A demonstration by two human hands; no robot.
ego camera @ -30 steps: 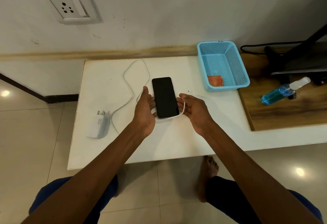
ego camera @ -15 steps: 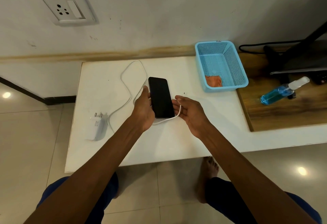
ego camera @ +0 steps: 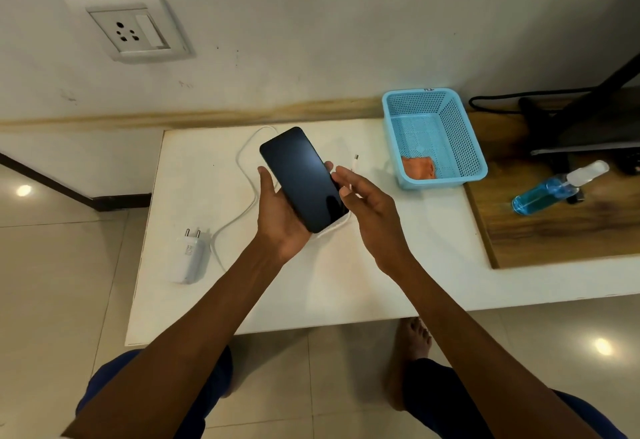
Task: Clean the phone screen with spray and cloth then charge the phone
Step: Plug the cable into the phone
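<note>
While the phone (ego camera: 303, 179) is held above the white tabletop (ego camera: 346, 276), screen up and tilted, it rests in the left hand (ego camera: 280, 220), whose grip wraps its lower part with the thumb along the left edge and fingertips showing at the right edge. Held like this, the dark glass faces the person, which suits either wiping it or reaching the port at its lower end. The right hand (ego camera: 367, 206) hovers just beside the phone's right edge, palm turned inward, fingers loosely spread and holding nothing; whether a fingertip touches the phone cannot be told. Both forearms reach forward from the lap and converge over the middle of the tabletop. A white cable (ego camera: 242, 168) loops on the surface behind and under the hands, its free plug end (ego camera: 355, 158) lying near the right hand, its other end running to the charger (ego camera: 188, 258) lying unplugged at the left. An orange cloth (ego camera: 419, 167) sits in the blue basket (ego camera: 464, 133), and the spray bottle (ego camera: 554, 189) lies on the wooden board (ego camera: 554, 230), well apart; the wall socket (ego camera: 131, 30) is empty.
</note>
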